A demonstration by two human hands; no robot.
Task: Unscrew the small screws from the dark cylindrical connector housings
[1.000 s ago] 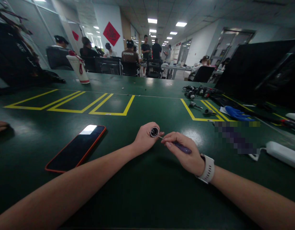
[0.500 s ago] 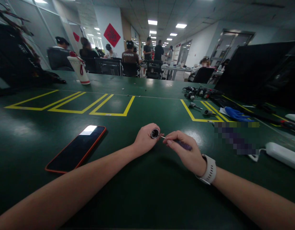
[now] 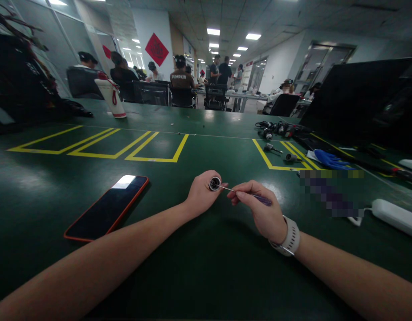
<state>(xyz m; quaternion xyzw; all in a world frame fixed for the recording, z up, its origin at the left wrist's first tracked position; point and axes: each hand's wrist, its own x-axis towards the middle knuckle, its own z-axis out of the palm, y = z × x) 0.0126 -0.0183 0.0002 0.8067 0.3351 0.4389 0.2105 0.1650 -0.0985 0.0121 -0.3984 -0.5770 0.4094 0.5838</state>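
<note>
My left hand (image 3: 203, 192) is wrapped round a small round metal connector (image 3: 214, 183), whose open, dark end faces me; the rest of it is hidden in the fist. From the right, my right hand (image 3: 259, 207) grips a screwdriver by its purple handle (image 3: 263, 200). The thin shaft (image 3: 226, 188) reaches across to the connector, its tip at the mouth of the opening. Whether the tip touches anything inside is too small to tell. Both hands are held above the green table.
A phone (image 3: 107, 207) in an orange case lies left of my hands. Metal connectors (image 3: 272, 148) lie at the right by yellow tape, near a blue glove (image 3: 329, 159) and a white power strip (image 3: 394, 217). A white cup (image 3: 111, 96) stands at the back left. People sit beyond.
The screwdriver's tip has moved left from the connector's rim into its opening, and more of the shaft shows. My left hand has shifted slightly left and up with the connector.
</note>
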